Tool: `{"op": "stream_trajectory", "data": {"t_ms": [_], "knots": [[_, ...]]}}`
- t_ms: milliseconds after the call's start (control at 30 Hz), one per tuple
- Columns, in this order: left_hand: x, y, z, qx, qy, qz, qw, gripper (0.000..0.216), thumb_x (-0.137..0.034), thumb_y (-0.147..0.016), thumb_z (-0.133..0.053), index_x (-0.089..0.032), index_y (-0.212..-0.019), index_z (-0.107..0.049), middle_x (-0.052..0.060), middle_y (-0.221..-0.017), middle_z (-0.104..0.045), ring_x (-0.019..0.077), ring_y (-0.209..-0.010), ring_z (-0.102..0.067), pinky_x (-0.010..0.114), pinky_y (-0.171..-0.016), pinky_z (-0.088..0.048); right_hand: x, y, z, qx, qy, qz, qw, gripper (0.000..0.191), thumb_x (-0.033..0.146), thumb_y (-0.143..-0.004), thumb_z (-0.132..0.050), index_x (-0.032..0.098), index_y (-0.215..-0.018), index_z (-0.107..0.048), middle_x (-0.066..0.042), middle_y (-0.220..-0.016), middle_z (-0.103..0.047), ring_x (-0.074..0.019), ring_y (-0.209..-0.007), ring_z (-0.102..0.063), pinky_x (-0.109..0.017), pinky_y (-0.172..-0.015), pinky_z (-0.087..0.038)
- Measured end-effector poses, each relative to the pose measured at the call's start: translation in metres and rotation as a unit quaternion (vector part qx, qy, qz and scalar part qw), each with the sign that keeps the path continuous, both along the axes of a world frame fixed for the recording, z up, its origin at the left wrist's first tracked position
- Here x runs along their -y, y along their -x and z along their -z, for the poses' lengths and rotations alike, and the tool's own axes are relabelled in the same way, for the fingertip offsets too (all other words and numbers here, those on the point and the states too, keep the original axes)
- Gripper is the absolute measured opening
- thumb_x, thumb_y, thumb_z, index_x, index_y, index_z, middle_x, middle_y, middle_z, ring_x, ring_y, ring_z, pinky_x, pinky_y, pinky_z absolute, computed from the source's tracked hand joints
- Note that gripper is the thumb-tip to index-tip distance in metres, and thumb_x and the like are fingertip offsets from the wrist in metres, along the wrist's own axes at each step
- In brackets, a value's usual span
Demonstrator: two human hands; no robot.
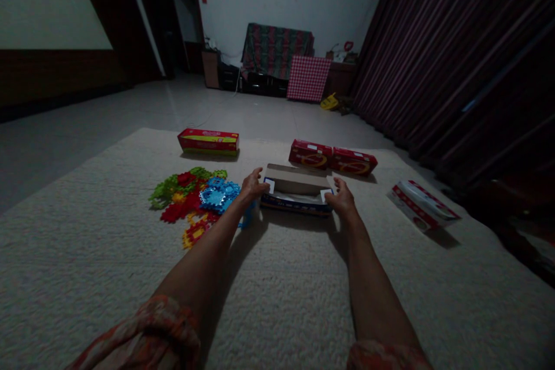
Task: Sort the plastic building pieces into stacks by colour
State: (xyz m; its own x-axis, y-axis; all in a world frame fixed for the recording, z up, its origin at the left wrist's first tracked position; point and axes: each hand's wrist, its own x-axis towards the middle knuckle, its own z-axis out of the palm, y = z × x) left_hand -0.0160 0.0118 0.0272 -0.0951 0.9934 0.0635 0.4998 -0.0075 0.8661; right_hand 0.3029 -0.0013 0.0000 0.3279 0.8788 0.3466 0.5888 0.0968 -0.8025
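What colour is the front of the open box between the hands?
The box front is mostly dark blue; head view.

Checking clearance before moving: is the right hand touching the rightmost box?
Apart. The head view shows bare carpet between the right hand and the rightmost box.

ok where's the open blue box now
In the head view, the open blue box is near the middle, between the left hand and the right hand, with the colourful gear pieces to its left and two red boxes beyond it.

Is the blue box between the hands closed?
No, the blue box sits open between the left hand and right hand, its back flap raised and its inside showing.
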Motion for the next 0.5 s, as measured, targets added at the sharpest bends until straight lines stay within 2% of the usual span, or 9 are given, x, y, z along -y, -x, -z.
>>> {"op": "stream_trajectory", "data": {"t_ms": [133,233,300,433,500], "knots": [[-0.006,0.000,0.014,0.105,-0.035,0.048,0.993,0.089,-0.014,-0.063,-0.065,-0.015,-0.150,-0.046,0.014,-0.126,-0.069,0.0265,-0.111,-0.067,0.035,-0.088,-0.056,-0.008,-0.002,0.009,-0.043,-0.003,-0.047,0.998,0.070,0.027,-0.057,-0.064,0.025,-0.126,-0.057,-0.011,-0.117,-0.068,-0.0296,-0.100,-0.066,-0.048,-0.093,-0.054],[-0.005,-0.002,0.020,0.115,-0.098,0.030,0.988,0.092,-0.015,-0.063,-0.063,-0.017,-0.152,-0.044,0.011,-0.122,-0.070,0.0281,-0.119,-0.064,0.036,-0.092,-0.055,-0.003,0.002,0.006,-0.064,-0.040,-0.064,0.995,0.077,0.028,-0.058,-0.064,0.023,-0.134,-0.052,-0.015,-0.127,-0.064,-0.0311,-0.109,-0.063,-0.051,-0.096,-0.052],[-0.003,-0.004,0.023,0.102,-0.116,0.008,0.988,0.091,-0.015,-0.064,-0.062,-0.016,-0.153,-0.043,0.011,-0.119,-0.070,0.0273,-0.114,-0.066,0.035,-0.089,-0.056,0.002,0.007,0.001,-0.085,-0.056,-0.068,0.992,0.082,0.033,-0.060,-0.067,0.022,-0.138,-0.049,-0.016,-0.129,-0.062,-0.0317,-0.114,-0.061,-0.052,-0.098,-0.050],[0.000,-0.007,0.024,0.082,-0.140,0.007,0.987,0.083,-0.012,-0.069,-0.059,-0.019,-0.150,-0.046,0.009,-0.116,-0.071,0.0177,-0.084,-0.068,0.031,-0.080,-0.057,0.013,0.017,-0.008,-0.137,-0.065,-0.046,0.987,0.094,0.047,-0.058,-0.078,0.023,-0.142,-0.044,-0.013,-0.124,-0.062,-0.0319,-0.116,-0.059,-0.053,-0.099,-0.047],[0.001,-0.009,0.023,0.081,-0.163,0.018,0.983,0.072,-0.009,-0.069,-0.058,-0.020,-0.140,-0.055,0.008,-0.115,-0.071,0.0173,-0.086,-0.068,0.031,-0.082,-0.057,0.018,0.021,-0.010,-0.156,-0.070,-0.042,0.984,0.095,0.052,-0.057,-0.080,0.025,-0.141,-0.045,-0.012,-0.124,-0.060,-0.0310,-0.115,-0.058,-0.050,-0.097,-0.047]]}}
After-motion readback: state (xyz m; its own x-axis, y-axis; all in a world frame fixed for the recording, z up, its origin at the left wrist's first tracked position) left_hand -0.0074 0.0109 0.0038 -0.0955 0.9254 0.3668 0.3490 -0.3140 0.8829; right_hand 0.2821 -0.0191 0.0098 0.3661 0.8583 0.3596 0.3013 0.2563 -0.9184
